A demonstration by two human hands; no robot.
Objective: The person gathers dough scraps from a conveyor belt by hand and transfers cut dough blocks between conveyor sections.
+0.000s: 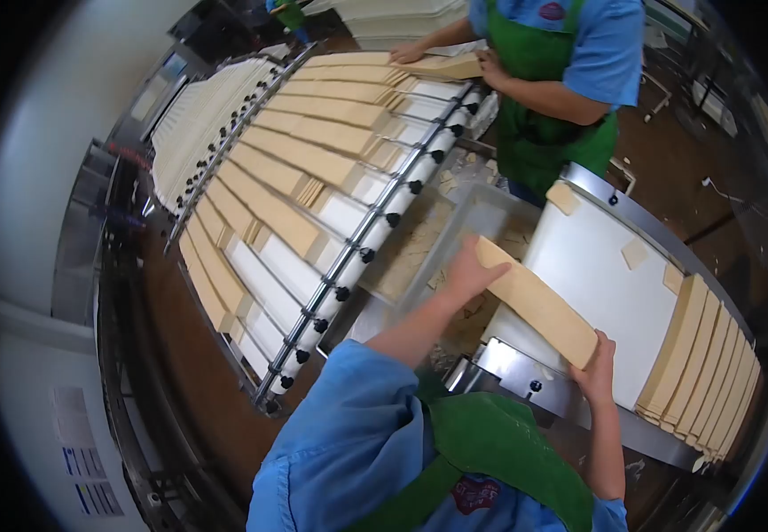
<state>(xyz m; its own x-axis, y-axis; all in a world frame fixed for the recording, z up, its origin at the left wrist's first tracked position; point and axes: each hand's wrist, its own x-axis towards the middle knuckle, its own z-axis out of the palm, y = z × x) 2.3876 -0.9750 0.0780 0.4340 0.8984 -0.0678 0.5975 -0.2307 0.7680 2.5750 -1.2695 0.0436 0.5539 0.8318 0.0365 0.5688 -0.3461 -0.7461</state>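
A long stack of thin, pale tan square sheets lies between my two hands, one hand at each end. My left hand is closed against its far end, by the edge of the white belt. At the near end, my right hand grips the other side, fingers wrapped over it. The stack is held at a slant above the near edge of the white conveyor belt. Farther right on this belt, several similar stacks lie side by side.
Rows of like stacks sit in lanes of the conveyor at left, with a black-knobbed rail. Grey bins with broken pieces stand between the conveyors. A co-worker in a green apron handles a stack at the far side. Loose pieces lie on the belt.
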